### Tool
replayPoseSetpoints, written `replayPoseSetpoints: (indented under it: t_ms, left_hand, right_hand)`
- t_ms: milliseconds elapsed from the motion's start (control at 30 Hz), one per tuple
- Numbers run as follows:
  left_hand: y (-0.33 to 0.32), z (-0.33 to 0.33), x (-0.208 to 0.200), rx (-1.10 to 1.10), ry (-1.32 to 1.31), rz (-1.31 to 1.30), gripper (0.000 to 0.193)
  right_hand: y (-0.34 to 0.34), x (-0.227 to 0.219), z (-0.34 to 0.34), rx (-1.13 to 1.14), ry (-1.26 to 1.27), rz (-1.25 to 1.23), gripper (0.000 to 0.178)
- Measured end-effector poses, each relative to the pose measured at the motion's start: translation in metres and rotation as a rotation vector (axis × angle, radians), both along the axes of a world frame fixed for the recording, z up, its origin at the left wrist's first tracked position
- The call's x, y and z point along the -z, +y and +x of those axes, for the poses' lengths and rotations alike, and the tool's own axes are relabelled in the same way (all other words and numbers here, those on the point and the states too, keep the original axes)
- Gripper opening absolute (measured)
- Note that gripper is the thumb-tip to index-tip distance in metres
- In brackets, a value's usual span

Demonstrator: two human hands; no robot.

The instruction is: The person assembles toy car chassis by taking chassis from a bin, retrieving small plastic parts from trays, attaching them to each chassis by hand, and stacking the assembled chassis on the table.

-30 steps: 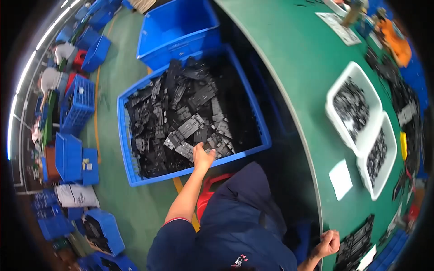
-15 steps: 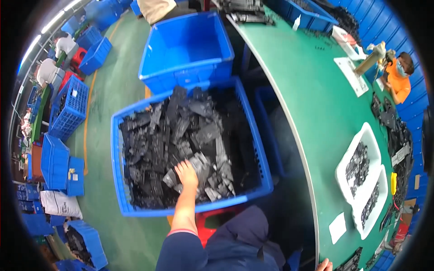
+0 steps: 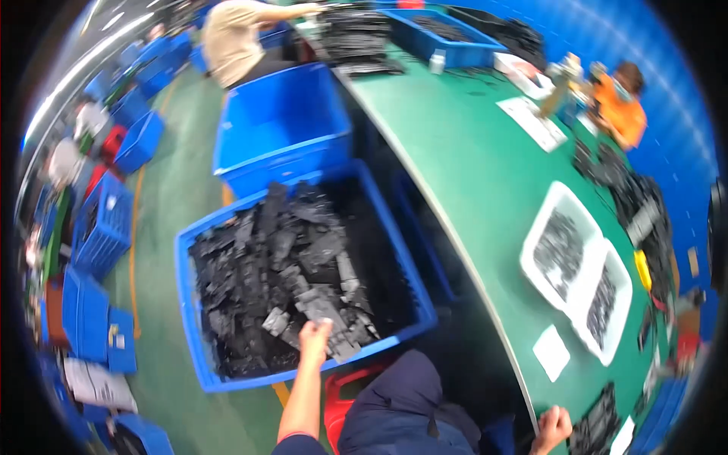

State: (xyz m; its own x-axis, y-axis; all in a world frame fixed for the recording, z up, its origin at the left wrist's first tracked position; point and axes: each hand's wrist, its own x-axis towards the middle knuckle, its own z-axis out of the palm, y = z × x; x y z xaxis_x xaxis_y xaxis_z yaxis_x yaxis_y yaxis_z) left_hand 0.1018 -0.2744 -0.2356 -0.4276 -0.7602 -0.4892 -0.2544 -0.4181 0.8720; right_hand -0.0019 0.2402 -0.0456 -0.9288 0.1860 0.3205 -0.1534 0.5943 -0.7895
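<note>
My left hand (image 3: 315,341) reaches over the near side of a large blue bin (image 3: 262,381), fingers and thumb closed on the near end of a grey-black plastic part (image 3: 322,306). That part lies among many dark, flat and ribbed plastic parts (image 3: 246,280) heaped in the bin. The fingertips are partly hidden and blurred. At the edge of the green table (image 3: 462,167) my right hand (image 3: 553,428) is curled into a fist; whatever may be inside it is hidden. Beside that hand lies a black plastic part (image 3: 595,425) on the table.
An empty-looking blue bin (image 3: 284,121) stands beyond the full one. Two white trays (image 3: 567,303) of small dark pieces and a white paper (image 3: 551,353) lie on the table. A person in orange (image 3: 626,117) sits across; another in beige (image 3: 231,42) bends at the far end. A red stool (image 3: 334,402) is near my legs.
My left hand has gone from spread on the parts to closed near the bin's near rim. My right hand has come further into view, now curled. The view has shifted; the beige-clad person shows more.
</note>
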Motion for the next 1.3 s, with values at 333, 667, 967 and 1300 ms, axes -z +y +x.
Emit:
replayPoseSetpoints:
  t_ms: [333,667,967,1300]
  left_hand:
    - [0.112,-0.067,-0.157,0.447,0.707,0.748,0.045]
    - [0.167,-0.059,-0.224,0.64,0.557,0.41,0.052]
    - [0.171,-0.062,-0.196,0.581,0.687,0.441,0.048]
    - [0.143,-0.057,-0.187,0.561,0.695,0.515,0.048]
  right_hand:
    - [-0.001,-0.026,0.034,-0.05,0.019,-0.128,0.019]
    - [-0.006,-0.018,0.023,-0.228,0.077,-0.311,0.014]
    - [0.012,-0.061,-0.007,-0.15,-0.201,-0.583,0.011]
    - [0.002,-0.11,-0.15,-0.091,0.095,0.172,0.015]
